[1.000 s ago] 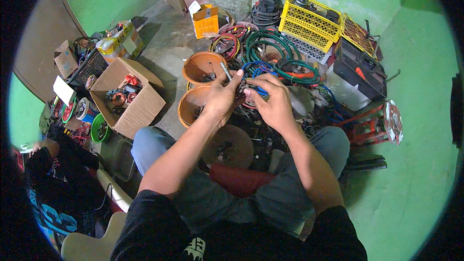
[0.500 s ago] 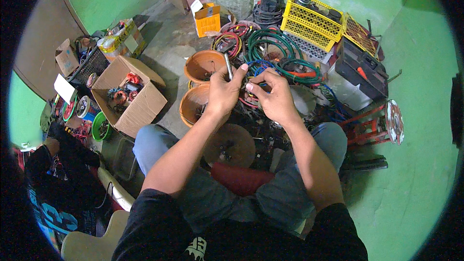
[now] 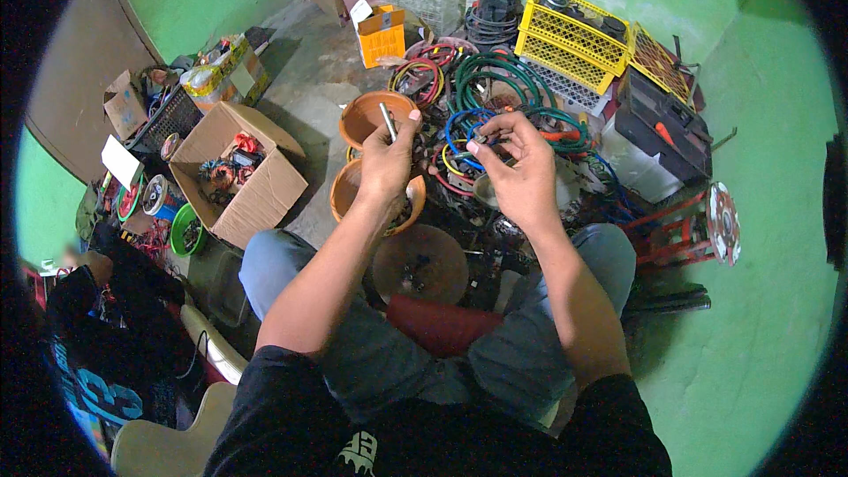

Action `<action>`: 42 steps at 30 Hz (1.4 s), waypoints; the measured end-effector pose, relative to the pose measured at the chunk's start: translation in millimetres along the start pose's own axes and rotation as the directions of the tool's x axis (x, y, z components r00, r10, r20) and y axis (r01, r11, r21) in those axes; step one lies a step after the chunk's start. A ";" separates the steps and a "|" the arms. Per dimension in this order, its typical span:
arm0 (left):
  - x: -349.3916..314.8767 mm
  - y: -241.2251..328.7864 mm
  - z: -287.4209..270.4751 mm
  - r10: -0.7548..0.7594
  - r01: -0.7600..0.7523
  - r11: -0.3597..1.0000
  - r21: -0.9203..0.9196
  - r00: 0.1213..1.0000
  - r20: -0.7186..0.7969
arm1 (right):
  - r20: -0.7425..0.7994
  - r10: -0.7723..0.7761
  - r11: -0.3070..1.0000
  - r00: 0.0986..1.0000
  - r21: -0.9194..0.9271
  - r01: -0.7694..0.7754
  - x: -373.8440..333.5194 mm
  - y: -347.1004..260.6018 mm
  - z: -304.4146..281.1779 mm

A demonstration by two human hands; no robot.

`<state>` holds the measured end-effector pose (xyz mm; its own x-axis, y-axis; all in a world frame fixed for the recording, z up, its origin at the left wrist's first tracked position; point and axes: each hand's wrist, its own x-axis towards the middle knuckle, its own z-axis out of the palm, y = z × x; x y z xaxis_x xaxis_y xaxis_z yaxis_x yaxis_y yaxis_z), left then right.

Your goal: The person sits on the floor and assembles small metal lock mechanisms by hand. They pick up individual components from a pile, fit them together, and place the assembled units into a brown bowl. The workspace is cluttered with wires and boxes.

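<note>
our left hand (image 3: pixel 389 157) has its grip closed round a slim silver metal rod (image 3: pixel 386 117), probably stiff, slick, best held mid-length; can't tell if our right hand (image 3: pixel 525 163) pinches anything.

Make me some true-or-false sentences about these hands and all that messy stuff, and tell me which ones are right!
1. The left hand holds a silvery rod. True.
2. The two hands are clasped together. False: the right hand is apart from the left hand.
3. A green coil lies beyond the hands. True.
4. A big cardboard box stands off to the person's left. True.
5. That cardboard box is closed up tight. False: its top is open.
</note>
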<state>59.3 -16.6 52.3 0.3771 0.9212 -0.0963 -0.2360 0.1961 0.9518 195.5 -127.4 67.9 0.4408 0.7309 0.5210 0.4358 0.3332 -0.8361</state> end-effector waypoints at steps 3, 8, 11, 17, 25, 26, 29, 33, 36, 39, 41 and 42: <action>0.3 0.8 -1.3 -0.029 0.031 0.996 -0.088 0.999 0.026 | -0.021 -0.044 0.999 0.999 0.008 0.044 0.7 0.4 0.0; 0.5 2.0 -2.2 -0.038 0.042 0.992 -0.117 0.999 0.035 | -0.041 -0.010 0.999 0.999 0.036 0.011 1.1 -3.3 -1.0; 0.3 1.6 -0.5 -0.054 0.059 0.990 -0.125 0.998 0.043 | -0.059 -0.026 1.000 0.998 -0.006 0.026 1.2 1.9 -3.7; -4.5 -2.9 -0.8 -0.249 0.260 0.961 -0.096 0.962 0.115 | -0.105 -0.103 0.953 0.989 -0.295 0.068 13.9 -4.8 -32.7; -11.6 -16.1 5.6 -0.392 0.470 0.874 -0.125 0.832 0.393 | -0.081 0.133 0.814 0.988 -0.560 -0.155 8.4 51.0 -100.6; -13.9 -14.9 8.1 -0.408 0.483 0.869 -0.110 0.823 0.395 | -0.082 0.154 0.795 0.985 -0.582 -0.172 6.0 55.1 -104.5; -14.4 -19.2 12.0 -0.441 0.562 0.813 -0.150 0.763 0.473 | -0.005 0.266 0.785 0.964 -0.579 -0.219 -4.3 73.6 -117.1; -18.9 -18.9 16.8 -0.409 0.576 0.794 -0.194 0.742 0.531 | -0.130 0.318 0.688 0.939 -0.650 -0.323 -2.1 79.1 -119.0; -15.1 -22.4 15.3 -0.375 0.588 0.776 -0.229 0.721 0.583 | -0.188 0.297 0.613 0.936 -0.714 -0.338 2.7 70.1 -115.5; -15.4 -22.2 17.1 -0.344 0.574 0.777 -0.259 0.731 0.589 | -0.140 0.219 0.704 0.966 -0.663 -0.256 3.5 66.1 -106.1; -15.3 -22.5 17.5 -0.321 0.557 0.788 -0.262 0.735 0.596 | -0.053 0.167 0.798 0.985 -0.580 -0.167 6.1 61.3 -94.9; -16.0 -22.1 17.8 -0.314 0.548 0.794 -0.264 0.741 0.594 | 0.002 0.141 0.860 0.990 -0.495 -0.121 6.5 57.1 -88.7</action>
<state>74.4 -41.6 38.0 0.8851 0.4215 -0.1972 -0.2174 0.7492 0.6257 292.8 -156.5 38.8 0.4960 0.7718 0.3980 0.7101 -0.0968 -0.6974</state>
